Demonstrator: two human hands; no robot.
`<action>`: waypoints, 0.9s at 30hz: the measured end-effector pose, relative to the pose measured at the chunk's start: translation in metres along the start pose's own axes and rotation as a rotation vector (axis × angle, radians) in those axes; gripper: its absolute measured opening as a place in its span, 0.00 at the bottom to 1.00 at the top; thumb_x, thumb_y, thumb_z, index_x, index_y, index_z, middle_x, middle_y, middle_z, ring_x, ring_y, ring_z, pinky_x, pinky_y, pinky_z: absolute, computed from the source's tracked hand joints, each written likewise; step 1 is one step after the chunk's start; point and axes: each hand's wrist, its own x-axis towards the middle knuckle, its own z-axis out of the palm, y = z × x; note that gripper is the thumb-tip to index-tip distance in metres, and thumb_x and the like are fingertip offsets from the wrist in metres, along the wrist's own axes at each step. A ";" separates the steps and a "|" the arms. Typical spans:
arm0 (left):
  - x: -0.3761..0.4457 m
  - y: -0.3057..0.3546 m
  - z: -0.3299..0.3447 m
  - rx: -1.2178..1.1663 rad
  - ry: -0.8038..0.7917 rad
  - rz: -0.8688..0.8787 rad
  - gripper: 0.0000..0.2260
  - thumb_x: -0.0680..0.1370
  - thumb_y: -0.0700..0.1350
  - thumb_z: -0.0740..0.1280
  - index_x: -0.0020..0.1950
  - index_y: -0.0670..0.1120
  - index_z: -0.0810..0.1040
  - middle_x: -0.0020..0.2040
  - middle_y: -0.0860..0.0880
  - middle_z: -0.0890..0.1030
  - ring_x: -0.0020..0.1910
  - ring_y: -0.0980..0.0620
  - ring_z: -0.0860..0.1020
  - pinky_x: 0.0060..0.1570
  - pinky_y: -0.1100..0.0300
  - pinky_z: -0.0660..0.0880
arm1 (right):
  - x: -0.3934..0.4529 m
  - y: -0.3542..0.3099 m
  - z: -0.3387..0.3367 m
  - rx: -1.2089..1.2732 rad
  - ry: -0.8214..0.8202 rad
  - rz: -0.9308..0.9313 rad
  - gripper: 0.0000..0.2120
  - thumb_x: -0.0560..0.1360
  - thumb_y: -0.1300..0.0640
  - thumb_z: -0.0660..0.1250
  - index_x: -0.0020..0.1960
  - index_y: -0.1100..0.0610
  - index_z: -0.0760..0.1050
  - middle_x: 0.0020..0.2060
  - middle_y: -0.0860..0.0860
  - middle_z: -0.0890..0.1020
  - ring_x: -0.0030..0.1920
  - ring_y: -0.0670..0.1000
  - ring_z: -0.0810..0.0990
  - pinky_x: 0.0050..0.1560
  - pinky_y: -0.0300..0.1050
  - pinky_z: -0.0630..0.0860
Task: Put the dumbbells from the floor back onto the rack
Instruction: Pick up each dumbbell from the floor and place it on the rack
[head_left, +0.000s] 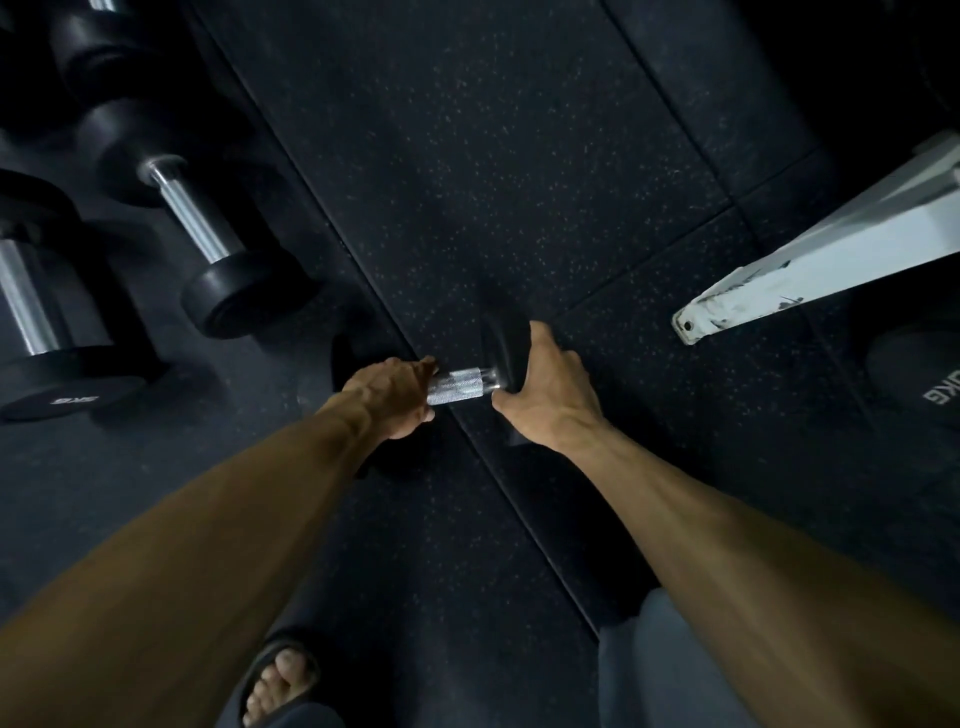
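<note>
Above the dark speckled floor (467, 156), between the two outstretched arms, a small dumbbell (460, 385) is held. Its knurled silver handle is gripped at the left end by the left hand (392, 397), whose fingers are wrapped closed around the bar, so that the left head of the dumbbell is mostly hidden behind that hand. The right head, a black disc, is cupped by the right hand (545, 397), with the fingers curled over its top edge and the thumb set against its inner face beside the bar. Whether the dumbbell is lifted clear of the floor or touching it cannot be told.

Well to the left of the left hand, two larger dumbbells (197, 228) with chrome handles and black heads are seen lying side by side; on the nearer one a weight marking is printed. Up and to the right of the right hand, a scuffed white metal bar (810, 270) is seen reaching in from the right edge. Further right of it, a black weight (919, 379) with white lettering is partly cut off by the edge. Below the left forearm, a foot in a dark sandal (280, 680) is seen
</note>
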 end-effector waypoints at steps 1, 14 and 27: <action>-0.003 0.001 0.003 -0.028 -0.018 -0.020 0.26 0.77 0.51 0.68 0.73 0.51 0.64 0.64 0.45 0.77 0.60 0.44 0.77 0.52 0.56 0.71 | -0.001 0.000 -0.002 -0.019 -0.009 -0.025 0.32 0.72 0.59 0.75 0.71 0.53 0.63 0.51 0.51 0.80 0.49 0.52 0.82 0.41 0.34 0.74; -0.116 0.047 -0.010 -0.763 -0.097 -0.198 0.29 0.75 0.47 0.71 0.72 0.46 0.62 0.65 0.43 0.75 0.64 0.42 0.73 0.65 0.50 0.69 | -0.050 -0.058 -0.095 -0.316 -0.230 -0.481 0.26 0.71 0.61 0.73 0.67 0.54 0.70 0.45 0.51 0.84 0.45 0.53 0.83 0.49 0.45 0.78; -0.295 0.130 -0.217 -0.548 0.109 0.012 0.15 0.74 0.50 0.71 0.54 0.47 0.68 0.45 0.49 0.76 0.44 0.49 0.74 0.41 0.59 0.69 | -0.225 -0.158 -0.315 -0.338 -0.033 -0.558 0.16 0.69 0.56 0.70 0.55 0.49 0.73 0.39 0.45 0.80 0.42 0.52 0.80 0.42 0.45 0.75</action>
